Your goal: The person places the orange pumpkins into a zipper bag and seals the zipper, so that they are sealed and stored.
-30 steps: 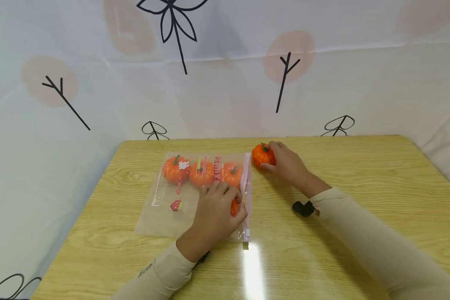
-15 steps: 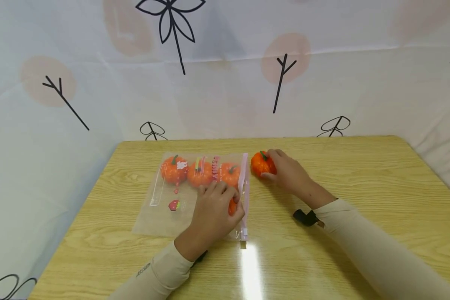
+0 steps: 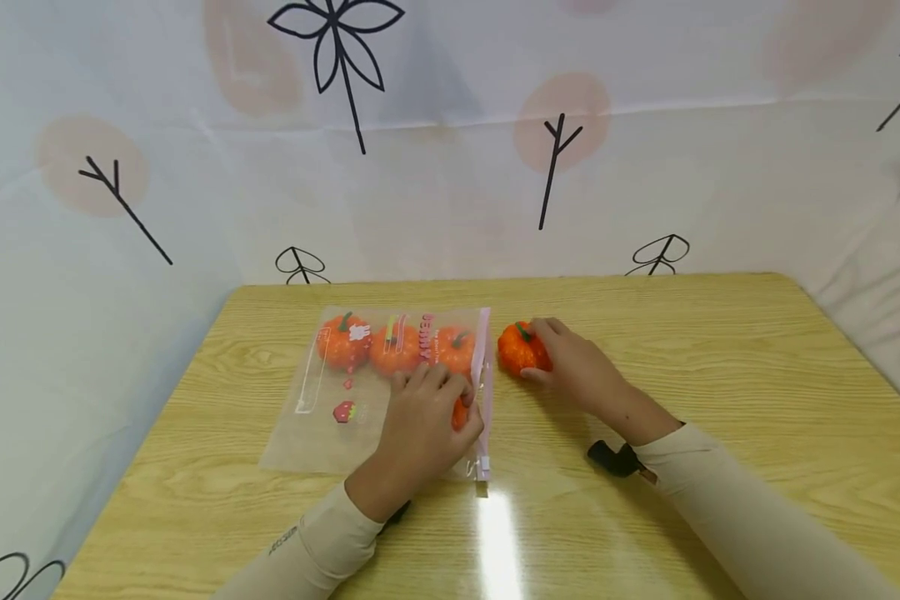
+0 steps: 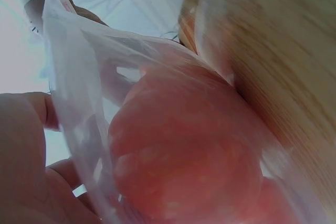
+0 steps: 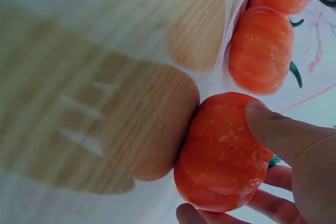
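A clear zip bag (image 3: 292,442) with a pink zip edge (image 3: 483,350) lies flat, its mouth facing right. Inside show several small orange toy pumpkins (image 3: 343,348) with green stems; one more pumpkin (image 3: 459,413) is partly hidden by my left hand (image 3: 416,425). That hand grips the bag near its mouth, fingers curled; in the left wrist view they reach the lifted bag film (image 4: 79,66) beside a pumpkin (image 4: 184,145). My right hand (image 3: 577,371) holds a loose orange pumpkin (image 3: 521,350) between thumb and fingers, just right of the zip edge.
A wooden table (image 3: 667,350) bears everything. A white cloth (image 3: 435,192) with plant drawings hangs behind it. Below the right wrist sits a black wrist camera (image 3: 613,458). The zip slider (image 3: 484,465) is at the bag's near right corner.
My right hand has come nearer along the zip edge, bringing the loose pumpkin with it. My left hand keeps its place on the bag; the head view shifts slightly.
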Tool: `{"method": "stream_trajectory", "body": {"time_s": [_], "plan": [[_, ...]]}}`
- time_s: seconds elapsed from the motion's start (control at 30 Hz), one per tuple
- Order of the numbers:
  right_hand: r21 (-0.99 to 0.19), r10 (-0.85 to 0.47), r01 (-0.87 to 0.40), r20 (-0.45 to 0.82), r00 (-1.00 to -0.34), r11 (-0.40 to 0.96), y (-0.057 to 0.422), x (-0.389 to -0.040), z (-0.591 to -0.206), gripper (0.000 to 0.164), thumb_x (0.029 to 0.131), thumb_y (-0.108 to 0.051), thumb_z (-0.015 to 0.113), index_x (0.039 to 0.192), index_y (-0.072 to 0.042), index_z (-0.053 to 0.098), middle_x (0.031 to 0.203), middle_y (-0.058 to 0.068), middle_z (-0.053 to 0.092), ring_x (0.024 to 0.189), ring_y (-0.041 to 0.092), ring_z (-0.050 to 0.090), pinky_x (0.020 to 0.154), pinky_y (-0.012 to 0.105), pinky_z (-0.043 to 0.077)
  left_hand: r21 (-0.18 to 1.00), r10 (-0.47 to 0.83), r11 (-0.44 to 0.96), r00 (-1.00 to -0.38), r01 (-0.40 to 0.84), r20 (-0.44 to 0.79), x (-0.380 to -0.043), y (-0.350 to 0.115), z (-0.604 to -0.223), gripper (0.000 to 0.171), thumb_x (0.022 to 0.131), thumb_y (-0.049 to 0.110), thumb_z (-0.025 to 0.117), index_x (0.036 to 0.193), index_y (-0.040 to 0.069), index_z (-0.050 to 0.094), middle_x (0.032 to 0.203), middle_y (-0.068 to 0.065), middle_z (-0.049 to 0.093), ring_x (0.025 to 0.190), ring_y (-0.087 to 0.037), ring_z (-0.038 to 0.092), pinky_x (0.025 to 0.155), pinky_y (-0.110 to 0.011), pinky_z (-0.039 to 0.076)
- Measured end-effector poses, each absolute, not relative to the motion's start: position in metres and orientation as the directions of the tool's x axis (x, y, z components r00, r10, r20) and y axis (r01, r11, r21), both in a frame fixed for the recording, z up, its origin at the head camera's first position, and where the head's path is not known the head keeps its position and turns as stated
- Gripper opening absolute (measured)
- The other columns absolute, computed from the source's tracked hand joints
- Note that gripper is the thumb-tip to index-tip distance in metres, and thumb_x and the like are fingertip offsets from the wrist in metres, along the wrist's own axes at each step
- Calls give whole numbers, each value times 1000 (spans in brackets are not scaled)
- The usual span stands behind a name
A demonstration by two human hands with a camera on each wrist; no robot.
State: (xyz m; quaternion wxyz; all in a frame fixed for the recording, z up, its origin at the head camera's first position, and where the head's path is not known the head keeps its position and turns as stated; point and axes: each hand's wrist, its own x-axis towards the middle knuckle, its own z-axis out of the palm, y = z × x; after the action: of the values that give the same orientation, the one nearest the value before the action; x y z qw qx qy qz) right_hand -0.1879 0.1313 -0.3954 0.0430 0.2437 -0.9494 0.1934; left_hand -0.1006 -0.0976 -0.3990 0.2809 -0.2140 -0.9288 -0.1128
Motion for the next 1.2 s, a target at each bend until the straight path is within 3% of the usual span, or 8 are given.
{"method": "stream_trajectory", "body": {"time_s": [0.43, 0.73, 1.0, 1.2], "plan": [[-340, -470, -510, 199, -860, 790, 136, -173, -397, 66, 85, -26, 79, 138, -3, 46, 138, 22, 56, 116, 42, 62, 94, 54, 52, 98, 329, 886, -764, 453, 556, -101, -97, -400, 9, 83, 28, 68, 81, 22, 62, 78, 7, 51, 74, -16, 49, 71, -33, 30], [-357, -523, -552, 183, -832, 753, 136, -169, -394, 61, 81, -28, 83, 129, -8, 51, 135, 15, 58, 100, 35, 69, 84, 49, 57, 103, 326, 887, -768, 450, 551, -101, -97, -399, 8, 83, 28, 69, 82, 22, 64, 78, 6, 51, 74, -15, 49, 71, -33, 30], [-400, -552, -566, 161, -818, 721, 132, -167, -394, 60, 82, -27, 82, 130, -10, 51, 144, 19, 51, 109, 41, 66, 88, 53, 56, 96, 330, 887, -765, 452, 553, -102, -98, -400, 8, 83, 28, 69, 83, 21, 66, 79, 6, 53, 75, -16, 50, 72, -33, 31], [-395, -573, -592, 179, -800, 703, 132, -165, -393, 59, 81, -28, 83, 128, -10, 53, 136, 19, 55, 110, 37, 65, 90, 50, 55, 95, 336, 882, -758, 461, 559, -102, -98, -401, 7, 83, 27, 68, 82, 21, 65, 79, 5, 52, 75, -16, 50, 71, -33, 31]]}}
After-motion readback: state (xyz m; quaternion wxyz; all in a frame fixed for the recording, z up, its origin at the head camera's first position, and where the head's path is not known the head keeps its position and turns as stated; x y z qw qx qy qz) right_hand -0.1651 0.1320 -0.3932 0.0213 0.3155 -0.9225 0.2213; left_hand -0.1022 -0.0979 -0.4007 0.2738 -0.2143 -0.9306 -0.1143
